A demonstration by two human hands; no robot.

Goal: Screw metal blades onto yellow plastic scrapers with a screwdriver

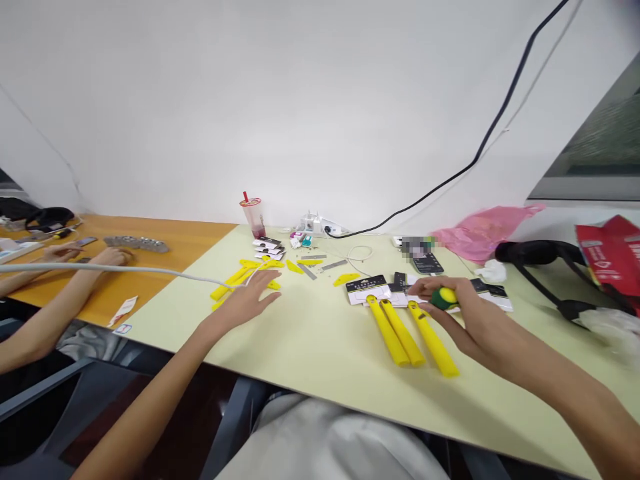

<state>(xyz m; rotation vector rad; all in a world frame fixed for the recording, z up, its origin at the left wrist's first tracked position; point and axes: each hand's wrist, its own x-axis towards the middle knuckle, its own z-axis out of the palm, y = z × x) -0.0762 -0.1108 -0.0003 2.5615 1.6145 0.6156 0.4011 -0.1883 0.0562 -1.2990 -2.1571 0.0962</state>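
Yellow plastic pieces (240,275) lie scattered on the pale table (320,347), and the left hand (247,300) rests flat and open right over them, fingers spread, gripping nothing. Moving right, three long yellow handles (407,333) lie side by side below a white packaging card (367,290). Just beside them the right hand (467,313) is closed around a green-and-yellow screwdriver handle (444,297). Far left, a co-worker's hands (107,257) rest on the orange table (165,250).

Blurred patch (417,247) over item by phone; co-worker's arms (30,327) cut off at left edge.
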